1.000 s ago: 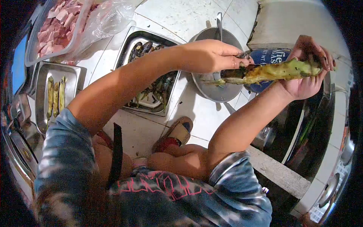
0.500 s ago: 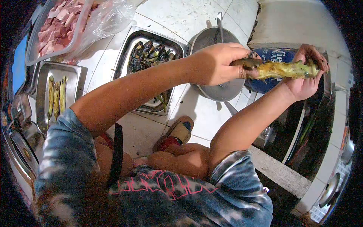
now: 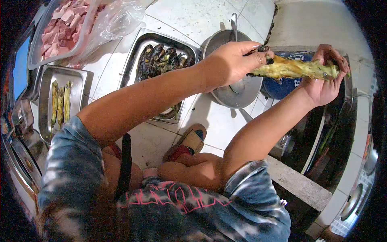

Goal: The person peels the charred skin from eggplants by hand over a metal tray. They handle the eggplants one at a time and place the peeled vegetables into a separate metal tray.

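Observation:
My right hand (image 3: 324,82) is closed around one end of a roasted eggplant (image 3: 296,68), its fingers curled over the tip. The eggplant lies nearly level, showing yellow-green, mostly peeled flesh with brownish patches. At its other end, my left hand (image 3: 236,62) pinches a scrap of dark charred skin (image 3: 269,60) between thumb and fingers. Below the left forearm and beyond it, a metal tray (image 3: 135,50) holds several blackened eggplants (image 3: 161,62). Three peeled eggplants (image 3: 60,103) lie side by side in a smaller metal tray (image 3: 78,76) at the left.
Beneath my hands stands a grey pot (image 3: 219,42) with a metal utensil handle (image 3: 234,24) sticking up. A blue container (image 3: 278,86) with white lettering is beside it. Pink meat chunks (image 3: 64,28) fill a plastic tub (image 3: 36,58) near a clear bag (image 3: 121,18). A concrete ledge (image 3: 300,183) lies at right.
My left hand has shifted slightly up, lifting dark skin from the eggplant's near end and baring more pale flesh. The right hand keeps its hold in almost the same place.

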`<state>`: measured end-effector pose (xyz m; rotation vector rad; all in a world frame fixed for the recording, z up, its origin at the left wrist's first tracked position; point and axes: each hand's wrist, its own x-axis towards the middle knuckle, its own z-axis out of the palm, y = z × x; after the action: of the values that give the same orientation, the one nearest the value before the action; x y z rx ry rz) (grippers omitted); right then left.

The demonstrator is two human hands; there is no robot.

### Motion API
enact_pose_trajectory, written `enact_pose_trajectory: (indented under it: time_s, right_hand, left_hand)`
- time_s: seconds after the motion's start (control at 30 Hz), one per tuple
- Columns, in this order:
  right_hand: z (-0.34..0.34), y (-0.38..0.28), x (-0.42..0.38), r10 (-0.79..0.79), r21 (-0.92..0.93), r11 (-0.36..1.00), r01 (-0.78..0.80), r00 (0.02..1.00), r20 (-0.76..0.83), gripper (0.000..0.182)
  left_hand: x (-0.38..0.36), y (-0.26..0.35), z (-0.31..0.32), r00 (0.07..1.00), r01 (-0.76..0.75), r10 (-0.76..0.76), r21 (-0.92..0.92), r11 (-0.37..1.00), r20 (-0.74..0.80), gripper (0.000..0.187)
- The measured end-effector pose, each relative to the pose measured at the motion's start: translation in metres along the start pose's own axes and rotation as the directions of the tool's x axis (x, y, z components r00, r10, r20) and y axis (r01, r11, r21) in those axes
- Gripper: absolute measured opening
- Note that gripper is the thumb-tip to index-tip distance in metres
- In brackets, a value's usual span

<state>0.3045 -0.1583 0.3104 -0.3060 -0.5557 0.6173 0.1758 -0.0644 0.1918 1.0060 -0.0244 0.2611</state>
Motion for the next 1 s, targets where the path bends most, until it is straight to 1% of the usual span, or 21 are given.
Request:
enact_pose_trajectory:
  time_s: [0.07, 0.17, 0.23, 0.33, 0.43, 0.53, 0.57, 0.63, 0.67, 0.73, 0.77, 0.83, 0.87, 1.0]
  right_hand:
    - [0.001, 0.000, 0.000, -0.026, -0.035, 0.999, 0.026, 0.999, -0.025, 0.010]
    - [0.001, 0.000, -0.001, -0.019, -0.046, 0.999, 0.018, 1.000, -0.020, 0.010]
    - [0.000, -0.002, 0.000, -0.006, -0.015, 1.000, 0.006, 1.000, 0.000, 0.009]
    - [-0.003, -0.005, 0.000, 0.041, -0.002, 0.999, -0.041, 0.998, 0.049, 0.006]
    - [-0.004, -0.007, 0.000, 0.061, -0.010, 0.998, -0.061, 0.995, 0.075, 0.005]
    - [-0.005, -0.007, -0.001, 0.044, -0.012, 0.999, -0.044, 0.996, 0.076, 0.003]
    - [-0.005, -0.008, -0.001, 0.036, -0.012, 0.999, -0.035, 0.997, 0.075, 0.003]
    - [-0.004, -0.008, -0.003, 0.026, -0.047, 0.999, -0.023, 0.998, 0.057, 0.004]
    - [-0.003, -0.009, -0.004, 0.020, -0.064, 0.998, -0.017, 0.999, 0.049, 0.005]
    - [-0.001, -0.007, -0.006, 0.033, -0.184, 0.983, -0.017, 0.996, 0.081, 0.005]
    - [-0.001, -0.007, -0.006, 0.040, -0.243, 0.970, -0.015, 0.994, 0.097, 0.006]
    - [-0.004, -0.011, -0.003, 0.036, -0.139, 0.990, -0.026, 0.997, 0.074, 0.005]
    - [-0.006, -0.013, -0.002, 0.035, -0.086, 0.996, -0.029, 0.998, 0.061, 0.005]
    - [-0.003, -0.009, -0.003, -0.009, -0.009, 1.000, 0.009, 0.999, 0.052, 0.004]
  left_hand:
    - [0.000, 0.003, 0.003, 0.999, 0.048, -0.049, -0.081, 0.996, -0.018, 0.030]
    - [0.001, 0.005, 0.006, 0.992, 0.108, -0.116, -0.162, 0.981, -0.043, 0.028]
    - [0.003, 0.004, 0.006, 0.989, 0.122, -0.136, -0.189, 0.974, -0.065, 0.026]
    - [0.004, 0.004, 0.007, 0.982, 0.144, -0.174, -0.301, 0.943, -0.074, 0.022]
    - [0.005, 0.005, 0.008, 0.981, 0.101, -0.158, -0.386, 0.917, -0.116, 0.021]
    - [0.005, 0.006, 0.007, 0.974, 0.096, -0.164, -0.363, 0.927, -0.159, 0.019]
    - [0.006, 0.006, 0.006, 0.974, 0.096, -0.167, -0.387, 0.917, -0.153, 0.019]
    - [0.006, 0.006, 0.005, 0.975, 0.097, -0.174, -0.435, 0.895, -0.140, 0.018]
    - [0.006, 0.006, 0.005, 0.972, 0.098, -0.189, -0.492, 0.865, -0.139, 0.018]
    - [0.006, 0.007, 0.003, 0.966, 0.096, -0.219, -0.599, 0.795, -0.135, 0.020]
    - [0.006, 0.008, 0.003, 0.962, 0.091, -0.227, -0.608, 0.789, -0.150, 0.019]
    - [0.004, 0.009, 0.003, 0.952, 0.080, -0.246, -0.627, 0.775, -0.182, 0.018]
    - [0.004, 0.009, 0.002, 0.957, 0.103, -0.244, -0.603, 0.791, -0.158, 0.019]
    - [0.003, 0.006, -0.004, 0.974, 0.175, -0.225, -0.517, 0.838, -0.035, 0.022]
